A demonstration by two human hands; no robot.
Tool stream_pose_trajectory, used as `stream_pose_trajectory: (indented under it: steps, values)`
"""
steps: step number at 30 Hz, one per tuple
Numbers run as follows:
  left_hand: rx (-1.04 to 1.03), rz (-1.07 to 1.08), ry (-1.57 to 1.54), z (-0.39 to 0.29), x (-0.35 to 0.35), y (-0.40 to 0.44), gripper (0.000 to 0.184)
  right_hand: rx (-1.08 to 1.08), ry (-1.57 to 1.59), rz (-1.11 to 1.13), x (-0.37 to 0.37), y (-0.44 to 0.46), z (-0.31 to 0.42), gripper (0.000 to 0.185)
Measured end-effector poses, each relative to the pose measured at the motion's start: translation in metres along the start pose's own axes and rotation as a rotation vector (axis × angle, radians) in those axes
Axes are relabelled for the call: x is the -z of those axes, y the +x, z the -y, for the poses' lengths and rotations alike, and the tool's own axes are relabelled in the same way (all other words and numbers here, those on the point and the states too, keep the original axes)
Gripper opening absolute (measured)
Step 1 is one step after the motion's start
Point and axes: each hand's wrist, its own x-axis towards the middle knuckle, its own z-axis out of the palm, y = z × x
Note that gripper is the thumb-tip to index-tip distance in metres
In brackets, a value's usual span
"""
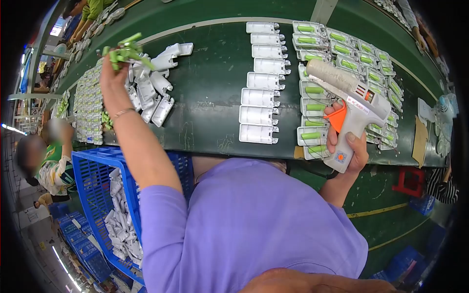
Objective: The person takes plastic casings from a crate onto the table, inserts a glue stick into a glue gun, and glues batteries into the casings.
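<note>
My left hand (pixel 112 80) is raised over the far left of the table, closed around a bunch of green cylindrical batteries (pixel 128 52) that stick out past the fingers. Beneath and beside it lies a loose heap of white plastic housings (pixel 146 93). My right hand (pixel 359 149) grips a pale glue gun (pixel 360 105) by its handle, with fingers by the orange trigger (pixel 336 117). The gun's nozzle end points up and left above rows of white housings with green batteries (pixel 312 107) in them. A column of white housings without batteries (pixel 259 115) stands left of these.
A blue crate (pixel 90 195) with many white parts is at my left side. More battery-filled housings (pixel 88 107) cover the table's left end. A brown cardboard piece (pixel 420 141) and a small fan (pixel 447 107) are at the right. Other people (pixel 53 161) sit nearby.
</note>
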Motion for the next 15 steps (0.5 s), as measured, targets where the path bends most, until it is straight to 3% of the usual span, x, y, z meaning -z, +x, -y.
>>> stream_pose_trajectory:
  steps: [2,5,9,11,12,14,15]
  values:
    - [0.031,0.112,0.180,0.037,-0.009,-0.020,0.017,-0.012,-0.010,-0.033,0.001,-0.003,0.003,0.073]
    - [0.057,0.055,0.236,0.086,-0.011,-0.064,0.029,-0.013,-0.025,-0.065,0.012,-0.009,0.007,0.070]
    - [0.067,0.222,0.468,0.103,-0.003,-0.117,0.026,-0.006,-0.078,-0.138,0.018,-0.014,0.011,0.073]
    - [0.014,0.186,0.643,0.098,0.012,-0.119,0.034,0.001,-0.094,-0.141,0.018,-0.014,0.012,0.073]
    - [-0.060,0.191,0.994,0.081,0.016,-0.118,0.044,0.004,-0.106,-0.135,0.017,-0.013,0.012,0.073]
    - [-0.565,0.125,1.400,0.073,0.038,-0.103,0.050,-0.002,-0.119,-0.141,0.011,-0.012,0.012,0.074]
    - [-0.676,0.001,1.586,0.069,0.040,-0.103,0.051,0.000,-0.123,-0.149,0.007,-0.011,0.012,0.074]
